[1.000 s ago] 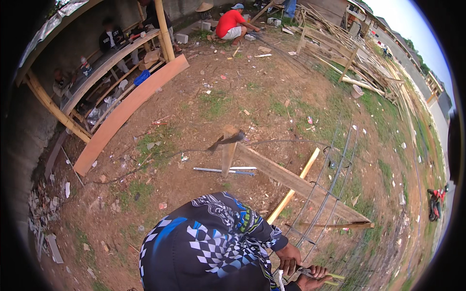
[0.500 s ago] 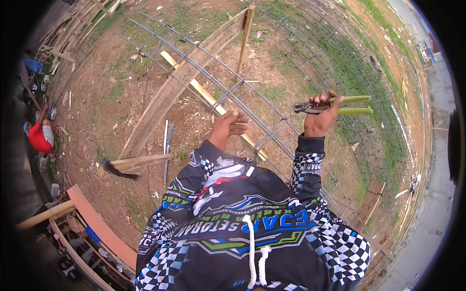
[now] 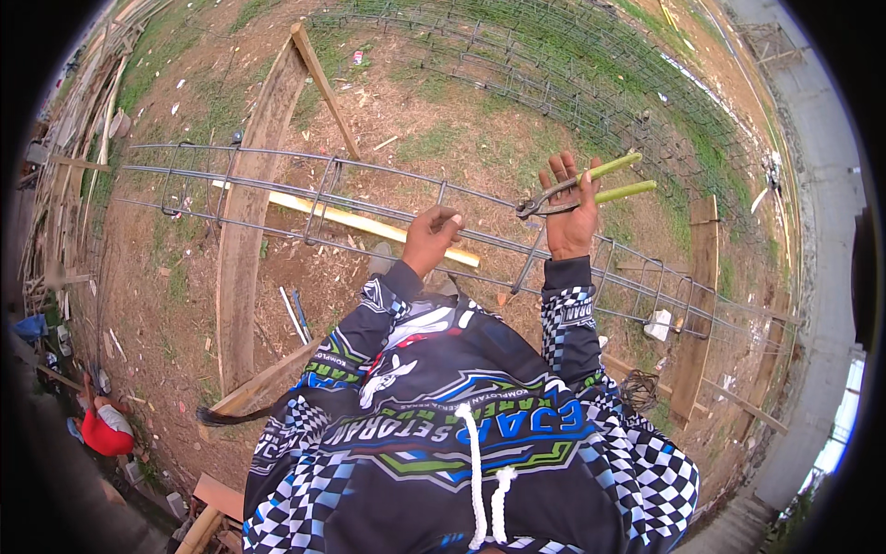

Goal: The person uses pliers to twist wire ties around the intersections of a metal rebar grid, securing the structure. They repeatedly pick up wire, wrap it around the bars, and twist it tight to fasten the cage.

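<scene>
Rebar cage [image 3: 321, 197]: stretching left to right, passing over a weathered plank [image 3: 242, 277] and a pale wooden strip [image 3: 360, 224].
Left hand [image 3: 430, 242]: out over the cage, fingers curled; gripping anything? Cannot tell from up here.
Pincers [image 3: 614, 167]: across the right palm, green handles splayed, head pointing leftward.
Right hand [image 3: 570, 231]: palm up, fingers spread, thumb holding the tool!

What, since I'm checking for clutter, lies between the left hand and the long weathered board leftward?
In the head view, part of the rebar cage and a yellowish wooden strip show between the left hand and the weathered board.
</scene>
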A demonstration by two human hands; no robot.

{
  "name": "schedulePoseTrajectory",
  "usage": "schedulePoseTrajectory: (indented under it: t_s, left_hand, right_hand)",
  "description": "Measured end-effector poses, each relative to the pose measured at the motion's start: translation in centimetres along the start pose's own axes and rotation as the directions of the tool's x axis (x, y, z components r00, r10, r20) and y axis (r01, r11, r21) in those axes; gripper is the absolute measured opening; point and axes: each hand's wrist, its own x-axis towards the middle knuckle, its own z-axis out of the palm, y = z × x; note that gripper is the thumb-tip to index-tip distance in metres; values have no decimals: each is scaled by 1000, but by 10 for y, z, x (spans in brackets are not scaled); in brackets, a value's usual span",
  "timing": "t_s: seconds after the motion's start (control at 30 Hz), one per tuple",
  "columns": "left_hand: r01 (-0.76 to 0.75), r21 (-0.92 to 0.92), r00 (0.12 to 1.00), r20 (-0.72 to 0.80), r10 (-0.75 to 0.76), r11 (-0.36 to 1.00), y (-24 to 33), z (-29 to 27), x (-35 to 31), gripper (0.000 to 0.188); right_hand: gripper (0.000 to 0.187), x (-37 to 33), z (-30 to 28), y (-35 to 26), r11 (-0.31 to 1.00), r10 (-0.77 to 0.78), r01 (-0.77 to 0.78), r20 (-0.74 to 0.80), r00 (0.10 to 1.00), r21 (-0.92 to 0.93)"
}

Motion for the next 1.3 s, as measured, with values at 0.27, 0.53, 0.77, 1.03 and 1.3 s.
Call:
schedulePoseTrajectory:
  t_s: [0.27, 0.53, 0.77, 1.03, 1.3]
  left_hand:
    - [-327, 239, 945, 72, 319, 915, 40, 53, 9, 27]
    - [-213, 239, 964, -110, 244, 948, 1, -34, -8, 23]
    - [-64, 106, 875, -472, 107, 992, -27, -100, -78, 23]
    - [87, 132, 995, 28, -92, 987, -27, -47, -86, 26]
    - [-127, 527, 960, 280, -30, 840, -36, 14, -50, 20]
  right_hand:
    - [66, 0, -15, -6, 737, -323, 286, 51, 945, -612]
    - [63, 6, -29, -64, 916, -183, 180, 24, 983, -359]
    - [59, -15, -134, -82, 982, 146, -146, -12, 989, -121]
    - [62, -53, -187, -45, 82, -244, -65, -84, 966, -994]
    - [48, -50, -219, -8, -368, -358, -101, 40, 933, -924]
